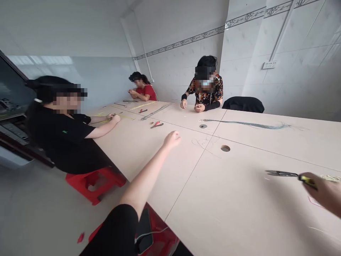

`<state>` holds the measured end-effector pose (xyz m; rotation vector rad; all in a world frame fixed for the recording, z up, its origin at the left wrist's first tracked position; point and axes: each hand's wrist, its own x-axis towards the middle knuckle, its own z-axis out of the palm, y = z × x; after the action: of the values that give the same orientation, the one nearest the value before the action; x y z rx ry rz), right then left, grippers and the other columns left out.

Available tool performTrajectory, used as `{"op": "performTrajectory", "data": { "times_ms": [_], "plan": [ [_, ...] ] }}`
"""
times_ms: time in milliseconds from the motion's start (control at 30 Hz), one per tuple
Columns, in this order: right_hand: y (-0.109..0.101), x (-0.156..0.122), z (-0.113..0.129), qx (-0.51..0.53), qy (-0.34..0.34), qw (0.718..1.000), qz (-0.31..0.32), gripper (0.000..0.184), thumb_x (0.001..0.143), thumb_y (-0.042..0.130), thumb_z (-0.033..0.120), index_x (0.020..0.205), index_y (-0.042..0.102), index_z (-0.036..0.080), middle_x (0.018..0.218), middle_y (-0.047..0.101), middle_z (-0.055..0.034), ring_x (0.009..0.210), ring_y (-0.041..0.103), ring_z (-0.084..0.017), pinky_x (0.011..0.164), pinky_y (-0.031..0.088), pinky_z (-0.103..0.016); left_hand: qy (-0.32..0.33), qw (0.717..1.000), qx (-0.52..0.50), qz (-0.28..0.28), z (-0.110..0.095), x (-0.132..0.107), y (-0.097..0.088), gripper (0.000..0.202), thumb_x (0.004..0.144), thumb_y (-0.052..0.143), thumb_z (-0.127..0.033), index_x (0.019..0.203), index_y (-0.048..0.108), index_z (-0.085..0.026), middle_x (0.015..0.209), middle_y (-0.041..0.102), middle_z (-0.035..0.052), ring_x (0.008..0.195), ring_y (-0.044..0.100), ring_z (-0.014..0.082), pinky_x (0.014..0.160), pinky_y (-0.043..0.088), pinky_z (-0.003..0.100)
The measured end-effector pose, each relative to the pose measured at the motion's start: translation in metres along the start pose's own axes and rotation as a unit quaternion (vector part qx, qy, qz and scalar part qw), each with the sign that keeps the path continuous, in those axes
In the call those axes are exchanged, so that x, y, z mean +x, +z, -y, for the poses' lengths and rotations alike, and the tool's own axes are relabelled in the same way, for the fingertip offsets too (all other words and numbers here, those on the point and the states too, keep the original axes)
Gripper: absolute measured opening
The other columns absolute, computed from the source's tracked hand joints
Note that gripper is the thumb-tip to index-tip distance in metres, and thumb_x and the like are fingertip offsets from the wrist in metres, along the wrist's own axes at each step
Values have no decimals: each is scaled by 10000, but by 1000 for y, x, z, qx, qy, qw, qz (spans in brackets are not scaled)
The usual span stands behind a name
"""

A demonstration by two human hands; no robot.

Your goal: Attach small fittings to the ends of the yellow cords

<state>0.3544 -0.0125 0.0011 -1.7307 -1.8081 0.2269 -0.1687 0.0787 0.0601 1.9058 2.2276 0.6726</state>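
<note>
My left hand [172, 138] is stretched out over the middle of the table, its fingers curled together. Whether something thin is pinched in them I cannot make out. A loose tangle of thin wire [204, 142] lies just to the right of that hand. At the right edge my right hand [326, 190] grips snips [286, 174] by their black and yellow handle. Their pointed metal blades face left, slightly apart at the tips. Behind the right hand a pale bundle of strands [330, 178] is partly hidden.
Red-handled pliers [156, 124] lie beyond my left hand. A long bundle of greenish wires [247, 123] stretches across the far side. The table [226, 199] has a round hole [225, 148]. Several co-workers sit around it, and a red stool [96, 181] stands left.
</note>
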Motion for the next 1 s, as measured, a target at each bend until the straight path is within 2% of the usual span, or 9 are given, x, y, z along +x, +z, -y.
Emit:
{"op": "performTrajectory", "data": {
  "times_ms": [100, 167, 267, 333, 467, 733, 800, 933, 1000],
  "plan": [
    [33, -22, 71, 18, -36, 994, 103, 161, 692, 537, 387, 804, 614, 300, 545, 633, -95, 434, 582, -244, 460, 392, -355, -143, 987, 45, -54, 63, 7, -22, 431, 864, 446, -223, 1273, 522, -109, 1376, 504, 189, 1292, 475, 283, 1081, 376, 414],
    [53, -36, 105, 33, -92, 986, 135, 235, 746, 473, 397, 884, 605, 260, 585, 649, -58, 492, 609, -231, 489, 436, -332, -221, 970, 70, -73, 101, 2, -31, 510, 883, 377, -236, 1379, 426, -127, 1489, 370, 177, 1372, 374, 301, 1136, 295, 482],
    [76, -52, 126, 46, -141, 971, 186, 238, 782, 413, 303, 932, 586, 236, 642, 668, -23, 513, 599, -188, 517, 455, -294, -313, 943, 93, -67, 142, -9, -32, 564, 889, 355, -348, 1424, 390, -172, 1530, 296, 167, 1416, 265, 361, 1148, 190, 596],
    [82, -58, 129, 38, -146, 967, 204, 221, 767, 413, 251, 910, 580, 239, 702, 691, -17, 547, 613, -182, 536, 462, -286, -340, 933, 102, -52, 156, -11, -28, 602, 882, 349, -432, 1436, 379, -198, 1547, 274, 134, 1429, 230, 360, 1152, 192, 584],
    [81, -62, 128, 34, -161, 960, 225, 204, 748, 417, 205, 886, 562, 244, 755, 701, -16, 608, 637, -184, 569, 472, -282, -351, 928, 120, -36, 165, -4, -20, 627, 864, 336, -518, 1430, 388, -253, 1556, 275, 73, 1432, 227, 337, 1149, 228, 551],
    [80, -61, 125, -18, -220, 948, 230, 200, 757, 380, 176, 898, 506, 241, 712, 673, -5, 575, 615, -188, 548, 449, -286, -342, 926, 150, -48, 166, -2, -18, 577, 868, 325, -502, 1372, 467, -259, 1493, 392, 94, 1373, 333, 353, 1101, 291, 574],
    [81, -62, 123, -18, -229, 946, 228, 207, 762, 380, 174, 915, 501, 243, 742, 682, -4, 590, 627, -183, 551, 453, -277, -344, 925, 154, -51, 165, -4, -17, 588, 875, 313, -488, 1387, 452, -232, 1524, 339, 91, 1415, 259, 346, 1127, 250, 577],
    [89, -65, 113, -43, -229, 953, 193, 130, 796, 406, 226, 887, 496, 248, 656, 650, 7, 503, 586, -175, 487, 413, -257, -327, 926, 169, -84, 158, -9, -16, 623, 900, 249, -482, 1450, 358, -212, 1607, 60, 20, 1479, -10, 312, 1175, 109, 591],
    [95, -66, 108, -46, -232, 957, 170, 106, 808, 418, 260, 877, 499, 254, 622, 634, 11, 464, 562, -175, 459, 387, -252, -320, 929, 163, -93, 156, -10, -16, 636, 908, 222, -492, 1475, 306, -218, 1606, -19, -6, 1480, -39, 301, 1185, 71, 582]
  ]
}}
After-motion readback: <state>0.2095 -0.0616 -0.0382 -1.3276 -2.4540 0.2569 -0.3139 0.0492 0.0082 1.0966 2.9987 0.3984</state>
